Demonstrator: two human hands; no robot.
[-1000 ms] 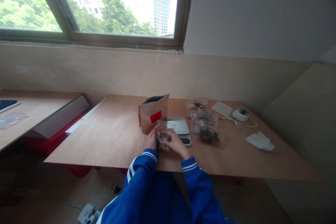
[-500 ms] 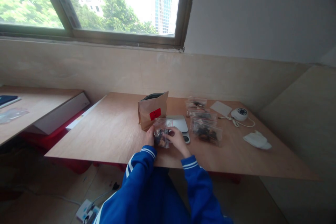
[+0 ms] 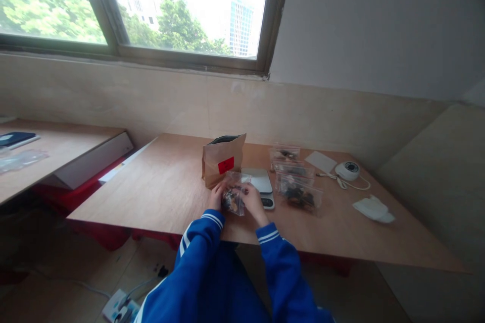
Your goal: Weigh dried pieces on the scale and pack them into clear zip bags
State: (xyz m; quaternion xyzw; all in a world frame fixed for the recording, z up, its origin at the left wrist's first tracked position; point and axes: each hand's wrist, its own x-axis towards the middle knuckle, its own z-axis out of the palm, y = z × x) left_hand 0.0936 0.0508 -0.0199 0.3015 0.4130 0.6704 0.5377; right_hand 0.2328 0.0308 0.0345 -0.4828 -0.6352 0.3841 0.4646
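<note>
Plywood makes up the worktop (image 3: pixel 159 197), which runs from below the window wall toward the person and carries everything here. Near its middle, toward the far edge, a brown paper bag (image 3: pixel 223 159) stands upright with its mouth open and a red label on its front. Just beside it on the right lies a flat silver scale (image 3: pixel 259 181), with its dark buttons at the near end. Right of the scale, clear plastic bags (image 3: pixel 297 189) with dark contents lie in a row that runs from the far edge toward the near one, partly overlapping. Toward the far right corner sit a white card (image 3: pixel 320 161) and a small round white device (image 3: pixel 347 170) with a cord, and nearer the right edge lies a crumpled white cloth (image 3: pixel 373 209). Close to the near edge, in front of the paper bag and the scale, both hands hold a small clear bag (image 3: pixel 234 194) with dark pieces in it, raised just off the wood. The left hand (image 3: pixel 216 197) grips its left side with curled fingers, and the right hand (image 3: pixel 253 201) pinches its right side near the top
</note>
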